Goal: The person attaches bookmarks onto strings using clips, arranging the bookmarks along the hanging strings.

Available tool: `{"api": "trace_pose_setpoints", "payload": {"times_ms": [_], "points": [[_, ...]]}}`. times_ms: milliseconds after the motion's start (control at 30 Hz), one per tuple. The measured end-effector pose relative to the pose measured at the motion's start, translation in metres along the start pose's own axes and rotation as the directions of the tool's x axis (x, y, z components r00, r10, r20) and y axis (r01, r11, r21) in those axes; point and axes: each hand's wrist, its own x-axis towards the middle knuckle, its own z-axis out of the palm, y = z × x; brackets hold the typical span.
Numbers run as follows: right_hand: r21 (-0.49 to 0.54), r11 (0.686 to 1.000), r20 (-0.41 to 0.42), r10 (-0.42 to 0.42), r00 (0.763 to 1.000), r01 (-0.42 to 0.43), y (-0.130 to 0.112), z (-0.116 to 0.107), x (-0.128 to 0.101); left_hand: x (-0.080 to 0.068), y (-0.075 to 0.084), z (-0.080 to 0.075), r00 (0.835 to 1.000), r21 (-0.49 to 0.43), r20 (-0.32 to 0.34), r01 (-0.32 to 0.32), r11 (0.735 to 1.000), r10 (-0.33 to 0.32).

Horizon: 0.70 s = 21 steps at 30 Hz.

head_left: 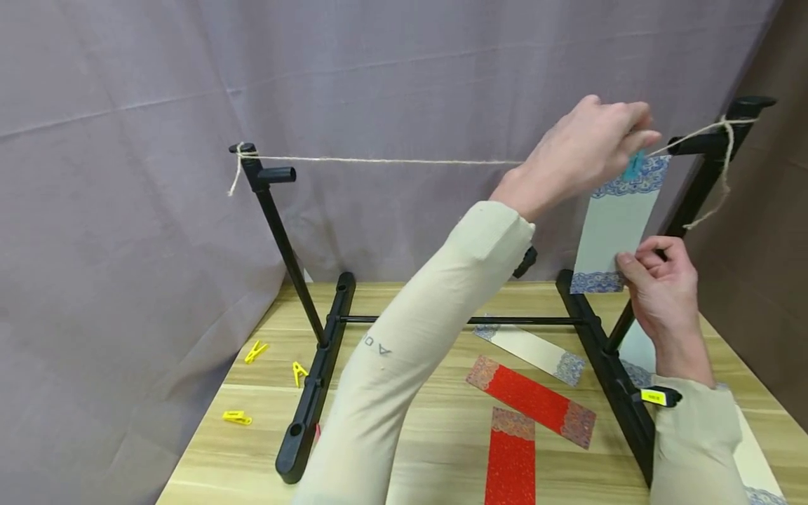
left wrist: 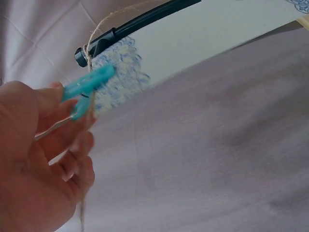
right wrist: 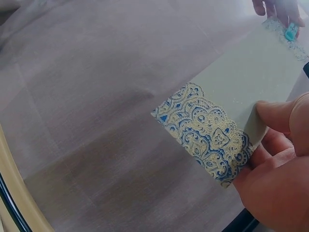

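A pale card with blue patterned ends (head_left: 615, 223) hangs against the twine (head_left: 404, 162) near the right post of a black stand. At its top edge, my left hand (head_left: 583, 151) pinches a turquoise clothespin (left wrist: 89, 84) that sits over the card and the string. My right hand (head_left: 665, 301) holds the card's lower right edge between thumb and fingers. In the right wrist view the ornate blue and gold border (right wrist: 210, 135) shows close up, just beside the right thumb (right wrist: 275, 117).
The black stand's left post (head_left: 284, 245) and right post (head_left: 697, 186) carry the twine. On the wooden table lie two red cards (head_left: 530, 396), a cream card (head_left: 530, 348) and several yellow clothespins (head_left: 237, 417). More pale cards (head_left: 754, 449) lie at the right.
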Motion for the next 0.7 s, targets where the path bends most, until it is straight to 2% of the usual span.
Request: {"api": "trace_pose_setpoints", "payload": {"times_ms": [67,167,300,467,633,700], "points": [[0.022,1.000,-0.013,0.006,1.000,-0.006,0.000,0.000,0.000,-0.001,0.000,0.002,1.000,0.028,0.000,0.010,1.000,-0.010],[0.062,0.998,-0.034,0.016,0.999,-0.014,-0.001,0.000,0.000,-0.002,-0.003,0.006,0.999,0.065,-0.038,0.006,0.998,-0.004],[0.094,0.995,-0.051,0.036,0.998,-0.031,-0.002,0.000,0.000,-0.007,-0.011,0.013,0.993,0.084,-0.107,-0.039,0.996,0.048],[0.058,0.997,-0.049,0.057,0.997,-0.054,-0.002,-0.003,-0.003,-0.017,-0.016,0.018,0.981,0.051,-0.151,-0.113,0.992,0.119],[0.030,0.996,-0.057,0.081,0.995,-0.079,-0.002,-0.005,-0.004,-0.031,-0.023,0.022,0.954,0.056,-0.221,-0.194,0.979,0.202],[-0.016,0.996,-0.066,0.084,0.994,-0.085,-0.001,-0.007,-0.007,-0.039,-0.028,0.025,0.934,0.048,-0.267,-0.231,0.972,0.235]]}}
